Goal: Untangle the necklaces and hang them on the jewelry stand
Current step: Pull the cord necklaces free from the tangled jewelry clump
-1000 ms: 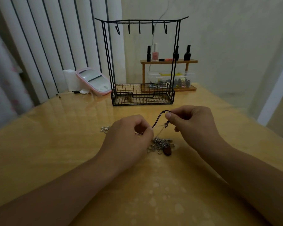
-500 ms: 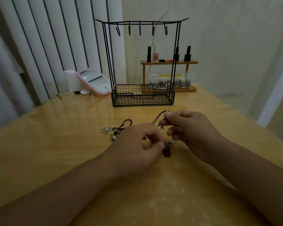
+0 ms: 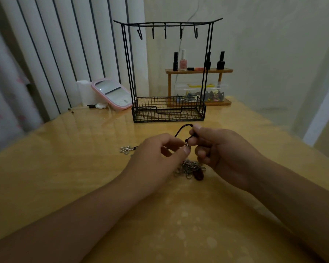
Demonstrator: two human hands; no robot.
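Tabletop (image 3: 46, 177) of glossy yellow wood fills the scene. Far across it stands the black wire jewelry stand (image 3: 168, 73), its hooks bare and its basket base on the table. Nearer, the right hand (image 3: 222, 150) pinches a dark cord necklace (image 3: 181, 129) between thumb and fingers, and the left hand (image 3: 156, 158) pinches the same cord just left of it. Below the hands a tangle of silver chains (image 3: 190, 168) lies on the table. A small flower pendant (image 3: 126, 149) rests to the left.
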